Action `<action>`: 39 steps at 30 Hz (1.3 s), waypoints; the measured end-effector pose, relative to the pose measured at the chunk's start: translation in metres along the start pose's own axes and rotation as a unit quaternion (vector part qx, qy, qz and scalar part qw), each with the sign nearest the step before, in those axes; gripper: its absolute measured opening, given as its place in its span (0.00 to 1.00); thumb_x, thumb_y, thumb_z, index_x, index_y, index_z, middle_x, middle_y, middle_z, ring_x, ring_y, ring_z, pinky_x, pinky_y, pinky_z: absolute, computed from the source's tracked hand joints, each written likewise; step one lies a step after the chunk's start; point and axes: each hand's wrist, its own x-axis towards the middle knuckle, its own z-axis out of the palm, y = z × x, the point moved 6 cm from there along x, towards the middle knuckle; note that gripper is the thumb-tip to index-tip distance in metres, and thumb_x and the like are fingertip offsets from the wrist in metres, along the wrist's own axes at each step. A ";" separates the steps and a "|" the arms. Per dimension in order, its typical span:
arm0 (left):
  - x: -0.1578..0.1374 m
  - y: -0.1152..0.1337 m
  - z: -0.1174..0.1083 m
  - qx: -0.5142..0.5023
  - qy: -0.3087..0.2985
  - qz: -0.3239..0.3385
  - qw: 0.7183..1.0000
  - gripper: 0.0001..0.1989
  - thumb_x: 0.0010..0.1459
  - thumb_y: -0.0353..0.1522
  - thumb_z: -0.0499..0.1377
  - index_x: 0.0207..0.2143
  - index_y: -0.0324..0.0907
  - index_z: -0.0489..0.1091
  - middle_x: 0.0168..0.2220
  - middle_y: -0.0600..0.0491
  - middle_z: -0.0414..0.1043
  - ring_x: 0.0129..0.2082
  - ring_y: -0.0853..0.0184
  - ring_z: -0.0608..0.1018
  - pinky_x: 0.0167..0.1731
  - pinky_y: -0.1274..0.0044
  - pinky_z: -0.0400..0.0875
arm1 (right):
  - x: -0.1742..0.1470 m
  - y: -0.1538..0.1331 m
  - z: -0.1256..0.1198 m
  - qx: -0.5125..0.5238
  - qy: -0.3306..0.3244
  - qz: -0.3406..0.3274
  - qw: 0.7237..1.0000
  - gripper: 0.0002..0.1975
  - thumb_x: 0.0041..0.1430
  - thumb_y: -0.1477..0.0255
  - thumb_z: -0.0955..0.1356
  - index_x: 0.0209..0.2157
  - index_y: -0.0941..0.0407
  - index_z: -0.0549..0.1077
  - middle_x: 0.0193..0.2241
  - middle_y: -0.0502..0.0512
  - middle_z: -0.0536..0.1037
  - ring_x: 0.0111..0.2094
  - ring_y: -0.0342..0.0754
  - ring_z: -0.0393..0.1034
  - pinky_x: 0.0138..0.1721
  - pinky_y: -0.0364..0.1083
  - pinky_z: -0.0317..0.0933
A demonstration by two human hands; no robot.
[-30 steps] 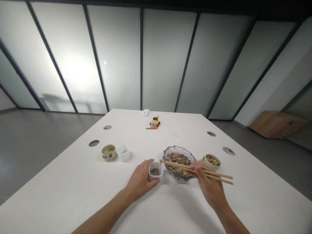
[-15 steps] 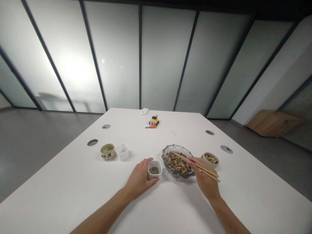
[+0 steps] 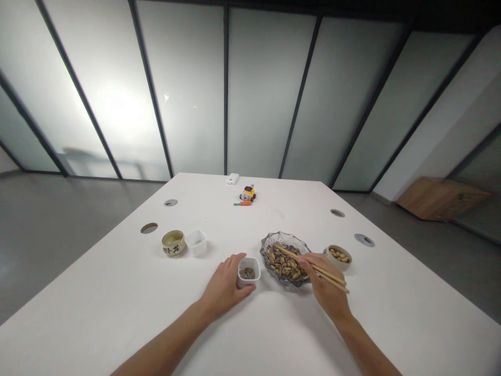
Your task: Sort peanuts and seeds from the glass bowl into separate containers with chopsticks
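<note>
My left hand (image 3: 227,282) grips a small white plastic cup (image 3: 249,282) from its left side, thumb in front and fingers behind. A few striped sunflower seeds (image 3: 247,273) lie in its bottom. Just to the right stands a faceted glass bowl (image 3: 268,269) heaped with sunflower seeds (image 3: 284,263). My right hand (image 3: 326,287) is closed around a pair of wooden chopsticks (image 3: 327,275). Their tips reach into the seeds near the bowl's far left part; whether a seed is between them I cannot tell.
Right of the glass bowl is a ceramic bowl (image 3: 344,265) of nuts. At left stand another ceramic bowl (image 3: 173,249) and a white plastic cup (image 3: 197,245). Farther back lie a toy car (image 3: 248,193), an orange screwdriver (image 3: 245,203) and a white box-shaped device (image 3: 232,179). The table (image 3: 219,334) has round holes.
My right hand and the chopsticks have shifted slightly to the left over the seeds. The left hand and the cup stay in place.
</note>
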 end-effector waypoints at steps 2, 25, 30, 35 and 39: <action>0.000 0.000 0.000 -0.001 0.002 0.003 1.000 0.33 0.56 0.34 0.67 0.63 0.46 0.63 0.59 0.44 0.73 0.57 0.51 0.76 0.58 0.60 0.68 | 0.000 0.001 0.000 -0.010 0.003 -0.003 1.000 0.18 0.68 0.54 0.69 0.34 0.52 0.83 0.35 0.57 0.84 0.37 0.54 0.79 0.44 0.54 0.75; 0.001 -0.002 0.002 0.004 -0.006 -0.004 1.000 0.34 0.56 0.34 0.67 0.63 0.45 0.62 0.58 0.44 0.74 0.57 0.50 0.76 0.58 0.60 0.69 | -0.005 0.006 -0.017 0.093 0.040 0.082 0.992 0.17 0.65 0.54 0.71 0.34 0.53 0.82 0.36 0.58 0.84 0.37 0.54 0.80 0.40 0.52 0.77; 0.001 -0.001 0.001 0.005 -0.004 -0.003 1.000 0.33 0.56 0.34 0.67 0.63 0.45 0.63 0.58 0.45 0.74 0.57 0.50 0.76 0.58 0.61 0.69 | 0.000 -0.005 -0.017 -0.027 0.024 -0.052 0.998 0.10 0.68 0.61 0.71 0.36 0.51 0.82 0.34 0.55 0.84 0.37 0.52 0.79 0.41 0.50 0.74; 0.000 0.001 0.000 0.003 -0.009 -0.007 1.000 0.34 0.55 0.33 0.68 0.63 0.43 0.62 0.58 0.44 0.74 0.57 0.51 0.76 0.59 0.61 0.68 | 0.000 -0.006 -0.004 -0.005 -0.015 -0.080 0.997 0.08 0.69 0.65 0.70 0.38 0.51 0.81 0.35 0.54 0.83 0.36 0.50 0.79 0.40 0.49 0.73; 0.001 0.001 -0.001 0.003 -0.008 -0.006 1.000 0.34 0.56 0.33 0.68 0.63 0.44 0.62 0.58 0.44 0.73 0.57 0.51 0.76 0.58 0.61 0.68 | -0.002 -0.005 -0.002 -0.008 -0.017 -0.072 0.997 0.09 0.69 0.65 0.70 0.36 0.52 0.81 0.35 0.54 0.82 0.36 0.50 0.79 0.42 0.49 0.73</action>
